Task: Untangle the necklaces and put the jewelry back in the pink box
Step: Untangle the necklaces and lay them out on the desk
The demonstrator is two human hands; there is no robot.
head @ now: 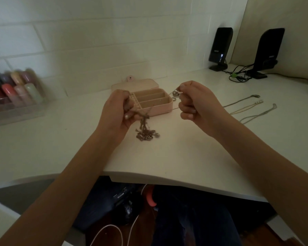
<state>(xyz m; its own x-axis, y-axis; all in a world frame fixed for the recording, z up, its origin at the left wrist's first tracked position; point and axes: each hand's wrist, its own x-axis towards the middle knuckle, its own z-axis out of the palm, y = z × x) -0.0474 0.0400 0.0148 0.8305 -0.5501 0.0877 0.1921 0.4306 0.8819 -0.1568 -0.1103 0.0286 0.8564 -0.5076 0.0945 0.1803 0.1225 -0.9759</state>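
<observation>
— Head view: what do the hands hold?
— Left hand (116,108) pinches a tangled clump of chains (146,129) trailing onto the white desk (167,157); right hand (196,102) is closed on a clasp end (176,93). Links blur together.
— And the pink box (155,102)?
— Open behind the hands, near the tiled wall (96,41).

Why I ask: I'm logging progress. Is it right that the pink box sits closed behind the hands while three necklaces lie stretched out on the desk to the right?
Not quite: the head view shows the pink box open, lid folded back, compartments showing. The three necklaces do lie stretched out on the desk to the right.
</observation>
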